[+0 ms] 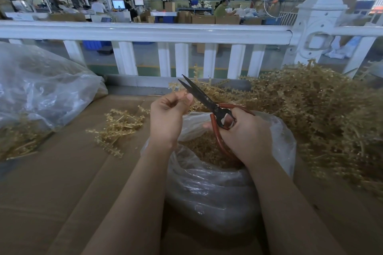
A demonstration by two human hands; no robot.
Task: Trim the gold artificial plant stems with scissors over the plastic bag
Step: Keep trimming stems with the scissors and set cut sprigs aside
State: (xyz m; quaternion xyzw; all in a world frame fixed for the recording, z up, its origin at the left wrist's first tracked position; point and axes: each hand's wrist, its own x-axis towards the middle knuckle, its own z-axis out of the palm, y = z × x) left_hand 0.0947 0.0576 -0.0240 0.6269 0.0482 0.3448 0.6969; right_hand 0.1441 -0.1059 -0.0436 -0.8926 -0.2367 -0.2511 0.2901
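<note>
My right hand [244, 132] grips the red handles of the scissors [202, 97]. Their dark blades are slightly parted and point up and to the left. My left hand [167, 114] pinches a thin gold stem [176, 87] between thumb and fingers, right beside the blades. Both hands hover above the open clear plastic bag [217, 188], which holds gold trimmings. A big heap of gold stems [310, 109] lies to the right, and a few loose gold stems [118, 126] lie to the left of my hands.
Everything rests on a brown cardboard surface [62, 182]. A second clear bag [37, 89] with gold stems sits at the far left. A white railing [145, 33] runs across behind the work area. Beyond it, people work at tables among boxes.
</note>
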